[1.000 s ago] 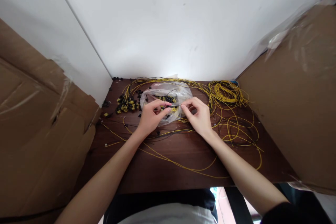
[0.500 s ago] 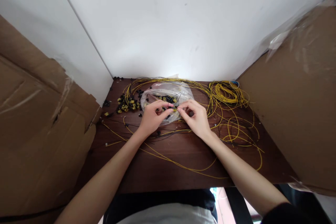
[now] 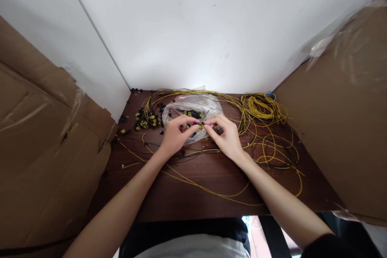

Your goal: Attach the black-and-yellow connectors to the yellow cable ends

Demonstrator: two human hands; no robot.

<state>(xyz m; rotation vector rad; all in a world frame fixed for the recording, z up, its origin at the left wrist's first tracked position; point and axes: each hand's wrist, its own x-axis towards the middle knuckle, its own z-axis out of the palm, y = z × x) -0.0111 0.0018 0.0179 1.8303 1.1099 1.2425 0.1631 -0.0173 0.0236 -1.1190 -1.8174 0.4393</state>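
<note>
Over a clear plastic bag [image 3: 178, 109], my left hand [image 3: 178, 133] and my right hand [image 3: 225, 135] meet fingertip to fingertip. Both pinch a small black part with a thin black wire [image 3: 207, 113] rising from it; its exact kind is too small to make out. The left thumb and forefinger close on its left end, the right ones on its right end. Several black-and-yellow connectors [image 3: 193, 113] lie in the bag behind the fingers. More yellow-and-black connectors [image 3: 146, 121] are heaped left of the bag, with yellow wires running from them.
A coil of yellow wire [image 3: 261, 107] sits at the back right of the brown table [image 3: 187, 201]. Loose yellow wires [image 3: 208, 191] cross the front and right. Cardboard [image 3: 45, 149] stands on the left, more cardboard [image 3: 338, 109] on the right, and a white wall [image 3: 193, 28] behind.
The thin black wire above the fingertips has shifted from a curved loop to a straighter slant. Both hands stay nearly in place, still pinching.
</note>
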